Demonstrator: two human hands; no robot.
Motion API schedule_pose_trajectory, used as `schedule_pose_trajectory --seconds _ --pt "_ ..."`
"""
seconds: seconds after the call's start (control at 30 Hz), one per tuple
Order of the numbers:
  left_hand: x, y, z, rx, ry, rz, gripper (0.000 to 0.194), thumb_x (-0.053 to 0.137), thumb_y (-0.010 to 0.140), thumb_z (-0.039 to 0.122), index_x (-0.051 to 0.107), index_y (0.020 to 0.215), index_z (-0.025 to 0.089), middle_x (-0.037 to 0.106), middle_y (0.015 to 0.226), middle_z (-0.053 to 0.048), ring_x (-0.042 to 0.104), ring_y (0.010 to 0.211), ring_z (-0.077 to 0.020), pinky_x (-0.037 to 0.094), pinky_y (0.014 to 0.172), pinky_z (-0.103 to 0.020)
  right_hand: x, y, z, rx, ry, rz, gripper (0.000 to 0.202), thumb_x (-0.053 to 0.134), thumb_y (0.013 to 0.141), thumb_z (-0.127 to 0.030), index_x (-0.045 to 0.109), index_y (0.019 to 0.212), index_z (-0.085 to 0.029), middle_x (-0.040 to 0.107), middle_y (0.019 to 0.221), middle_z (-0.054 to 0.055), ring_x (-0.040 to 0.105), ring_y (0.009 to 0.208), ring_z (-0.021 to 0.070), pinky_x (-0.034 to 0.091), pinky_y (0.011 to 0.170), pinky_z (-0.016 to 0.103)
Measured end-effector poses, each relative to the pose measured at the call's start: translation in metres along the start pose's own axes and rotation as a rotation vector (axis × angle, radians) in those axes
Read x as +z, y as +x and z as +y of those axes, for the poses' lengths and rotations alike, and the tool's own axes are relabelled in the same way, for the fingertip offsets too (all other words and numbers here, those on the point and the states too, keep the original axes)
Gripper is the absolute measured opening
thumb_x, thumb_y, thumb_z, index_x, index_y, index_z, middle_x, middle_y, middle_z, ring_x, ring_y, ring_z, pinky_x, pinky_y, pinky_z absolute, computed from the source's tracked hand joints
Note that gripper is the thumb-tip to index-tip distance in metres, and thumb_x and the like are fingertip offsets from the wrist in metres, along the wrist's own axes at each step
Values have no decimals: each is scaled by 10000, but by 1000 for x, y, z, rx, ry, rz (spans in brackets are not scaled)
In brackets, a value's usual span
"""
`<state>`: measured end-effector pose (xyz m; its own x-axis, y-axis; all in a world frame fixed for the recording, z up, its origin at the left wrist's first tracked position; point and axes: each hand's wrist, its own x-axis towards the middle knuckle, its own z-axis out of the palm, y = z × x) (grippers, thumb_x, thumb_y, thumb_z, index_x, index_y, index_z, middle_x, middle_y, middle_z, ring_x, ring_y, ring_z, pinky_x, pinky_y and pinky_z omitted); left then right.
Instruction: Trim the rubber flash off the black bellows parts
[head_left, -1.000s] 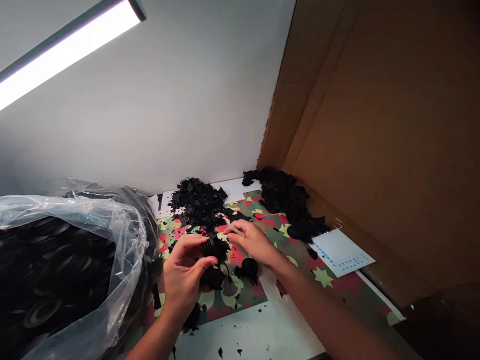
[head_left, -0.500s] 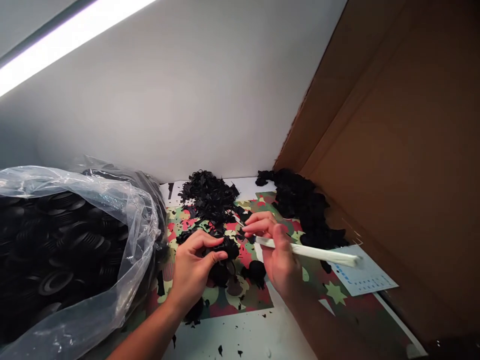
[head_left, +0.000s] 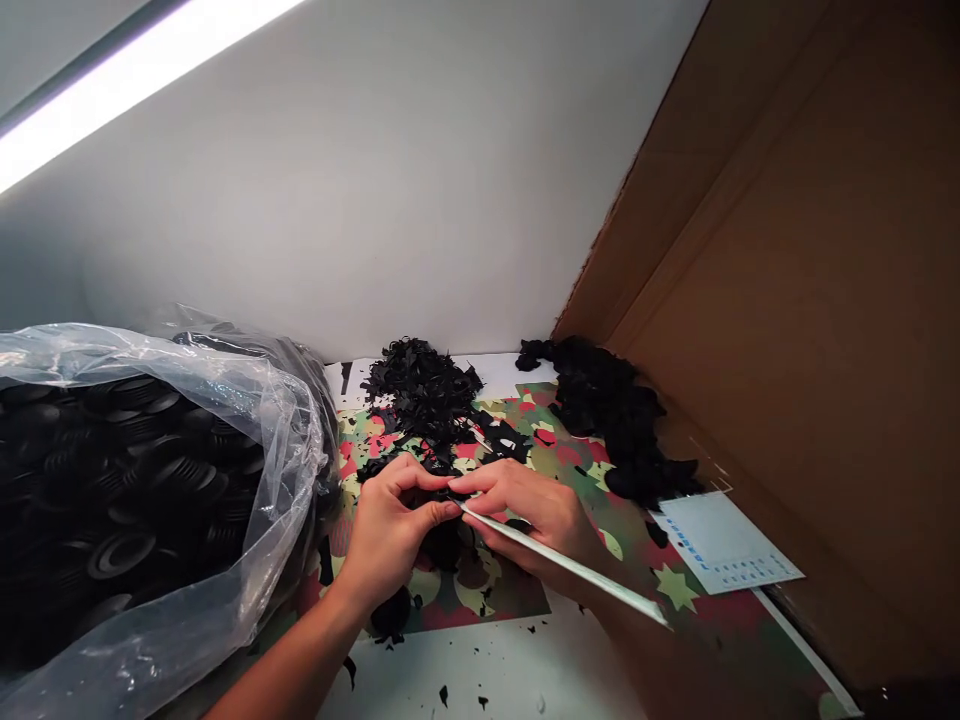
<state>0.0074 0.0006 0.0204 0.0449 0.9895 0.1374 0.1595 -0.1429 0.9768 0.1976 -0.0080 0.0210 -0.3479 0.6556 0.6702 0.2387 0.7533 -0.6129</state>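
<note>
Near the middle of the patterned sheet (head_left: 517, 590), my left hand (head_left: 394, 520) pinches a small black part, mostly hidden behind its fingers. My right hand (head_left: 532, 515) meets it fingertip to fingertip, closed on a long white stick-like tool (head_left: 570, 566). The tool's near end slants down to the right, and its tip is hidden at the fingers. Black shreds (head_left: 424, 385) are heaped just behind the hands. Another black piece (head_left: 390, 612) lies below my left wrist.
A clear plastic bag (head_left: 289, 430) full of black ribbed parts (head_left: 169, 485) stands at left. More black pieces (head_left: 622, 415) lie along the cardboard wall (head_left: 787, 330) at right, beside a white card (head_left: 727, 545). Behind is a white wall (head_left: 375, 180).
My right hand has moved left and down to meet my left hand. The white tool has swung to a steeper slant, its near end lower. My left hand stays almost in place.
</note>
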Motion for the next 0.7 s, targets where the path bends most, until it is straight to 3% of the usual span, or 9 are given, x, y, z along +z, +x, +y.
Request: schedule_pose_trajectory --seconds 0.2,0.5,0.7 --pt "-1 1 0 -4 42 -8 66 844 612 222 799 659 224 608 647 8 563 613 -152 417 573 -264 0 1 1 -55 -34 -64 135 576 970 -162 675 934 -246 787 1113 77 751 962 213 598 877 383" --pt "-1 0 -3 0 73 -17 69 849 615 235 809 672 233 608 644 11 578 606 -158 427 566 -262 -2 2 4 -119 -78 -76 139 559 982 -180 672 939 -248 798 1040 69 754 904 212 589 819 364" --pt "-1 2 -2 -15 35 -42 104 869 607 276 789 634 216 636 629 5 595 600 -158 468 571 -264 11 -5 10 -151 -285 -46 207 507 992 -127 641 880 -239 787 1015 82 727 909 219 548 830 400"
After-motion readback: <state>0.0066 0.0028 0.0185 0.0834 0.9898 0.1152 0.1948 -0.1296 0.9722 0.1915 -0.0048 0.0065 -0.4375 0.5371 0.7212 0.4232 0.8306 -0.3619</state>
